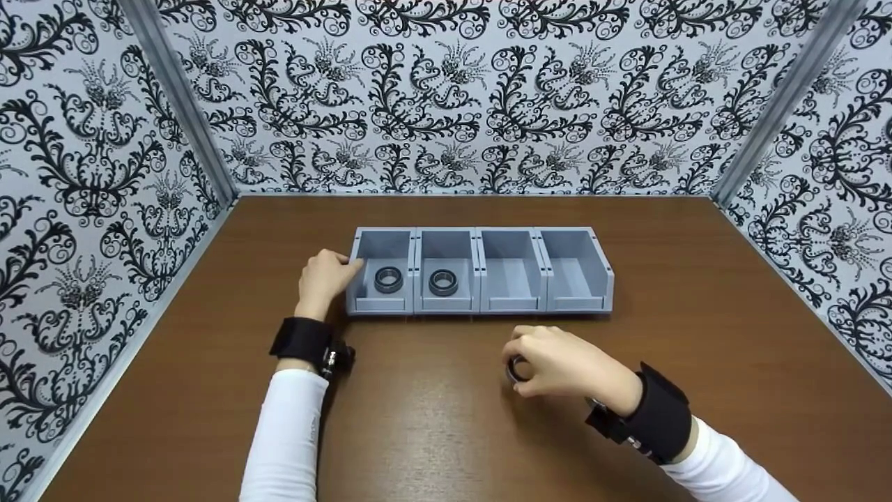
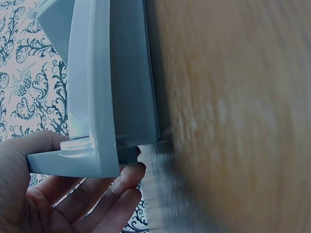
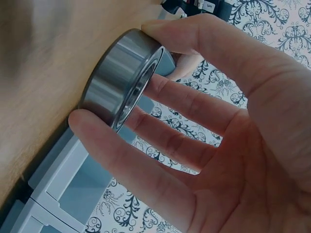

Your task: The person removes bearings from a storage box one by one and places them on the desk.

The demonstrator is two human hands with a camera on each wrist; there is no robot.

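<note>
Metal bearing is pinched between thumb and fingers of the right hand, over the table, on the near side of the grey bins. Left hand is pinching the left wall of the leftmost bin. One more bearing lies in there, another bearing in the next bin right.

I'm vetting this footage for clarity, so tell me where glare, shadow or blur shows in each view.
Head view: pale glare on the tabletop, soft shadow beneath the right grip; left wrist: tabletop grain smeared, dark shadow beside the bin; right wrist: bright streaks on the held bearing, tabletop soft at upper left.
</note>
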